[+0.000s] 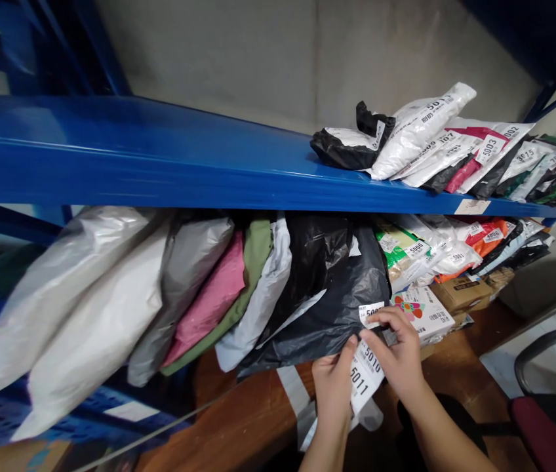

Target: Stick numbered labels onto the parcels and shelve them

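Observation:
My left hand [333, 383] pinches a strip of white number labels [365, 380], on which 5010 and 5011 can be read. Close beside it, my right hand [400, 357] is closed, its thumb at the strip's upper end. Its fingertips touch another white label [370, 311] lying against a dark grey plastic mailing bag [330, 314]; the fingers hide the last digit. This bag leans on the lower shelf in front of a black mailing bag [315, 246].
A blue shelf [184, 164] runs across above, bearing labelled parcels [420, 128] at right. Unlabelled-looking bags [101, 328] stand at lower left. Labelled parcels [406, 249], a white flowered box [428, 318] and a cardboard box [462, 293] are at right. A chair [548, 426] stands lower right.

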### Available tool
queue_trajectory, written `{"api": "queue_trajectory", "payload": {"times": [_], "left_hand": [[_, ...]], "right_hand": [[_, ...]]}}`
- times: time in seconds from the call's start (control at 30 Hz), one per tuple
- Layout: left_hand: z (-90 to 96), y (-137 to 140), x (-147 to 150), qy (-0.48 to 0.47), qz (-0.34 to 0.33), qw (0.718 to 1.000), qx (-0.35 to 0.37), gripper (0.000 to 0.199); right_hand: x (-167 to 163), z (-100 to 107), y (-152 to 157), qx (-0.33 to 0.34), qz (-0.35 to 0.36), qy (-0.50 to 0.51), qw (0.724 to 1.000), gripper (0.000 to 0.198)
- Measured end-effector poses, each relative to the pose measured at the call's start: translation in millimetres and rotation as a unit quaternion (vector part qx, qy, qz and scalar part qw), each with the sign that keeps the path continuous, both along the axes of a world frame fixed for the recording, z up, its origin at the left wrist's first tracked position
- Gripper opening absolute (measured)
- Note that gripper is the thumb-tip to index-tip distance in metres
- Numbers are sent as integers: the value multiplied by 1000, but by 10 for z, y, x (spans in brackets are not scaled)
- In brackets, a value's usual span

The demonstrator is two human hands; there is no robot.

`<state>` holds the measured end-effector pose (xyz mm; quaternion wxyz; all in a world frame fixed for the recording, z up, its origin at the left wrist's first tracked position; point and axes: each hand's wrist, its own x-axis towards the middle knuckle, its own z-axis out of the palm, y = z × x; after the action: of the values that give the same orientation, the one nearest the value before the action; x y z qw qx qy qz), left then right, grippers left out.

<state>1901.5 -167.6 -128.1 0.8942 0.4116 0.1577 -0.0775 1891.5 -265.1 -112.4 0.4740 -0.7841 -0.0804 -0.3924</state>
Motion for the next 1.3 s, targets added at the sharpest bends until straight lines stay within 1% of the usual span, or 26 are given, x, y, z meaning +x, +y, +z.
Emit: {"api": "queue_trajectory", "payload": {"times": [0.07, 0.1, 0.17, 0.3, 0.4, 0.5, 0.6, 0.73, 0.93, 1.07, 1.17, 1.23, 1.3], "left_hand": [[5, 0, -4, -10, 9, 1000, -12, 41], [15, -6, -5, -14, 17, 1000, -19, 41], [42, -26, -2, -22, 38, 999, -31, 43], [91, -74, 12, -15, 61, 997, -47, 45], [105, -91, 10, 5, 56, 996, -66, 47], [106, -96, 2, 23, 47, 996, -73, 45], [102, -97, 2, 20, 56, 996, -62, 44], [87, -99, 14, 28, 65, 996, -51, 45], [91, -111, 18, 22, 92, 994, -56, 40], [128, -103, 14, 41, 102, 993, -52, 40], [165, -80, 9, 41, 110, 992, -47, 41], [190, -58, 3, 39, 107, 993, -41, 41], [213, -36, -6, 36, 102, 994, -34, 40]], "right_hand": [[3, 17, 5, -24, -6, -27, 999, 10], [6, 20, 8, -26, -6, -31, 999, 7], [13, 20, 15, -15, -1, -21, 1000, 9], [29, 13, 35, 49, 25, 9, 998, 13], [38, -8, 54, 93, 33, 19, 995, 16], [47, -50, 70, 117, 23, 21, 993, 19], [58, -95, 78, 169, -2, 15, 985, 24], [69, -135, 81, 249, -8, 33, 968, 33], [82, -174, 94, 336, 8, 72, 939, 38], [110, -205, 158, 411, 16, 68, 909, 41], [131, -209, 178, 461, 44, 78, 883, 42], [137, -189, 149, 485, 56, 74, 869, 41], [135, -150, 90, 500, 54, 54, 863, 38]]}}
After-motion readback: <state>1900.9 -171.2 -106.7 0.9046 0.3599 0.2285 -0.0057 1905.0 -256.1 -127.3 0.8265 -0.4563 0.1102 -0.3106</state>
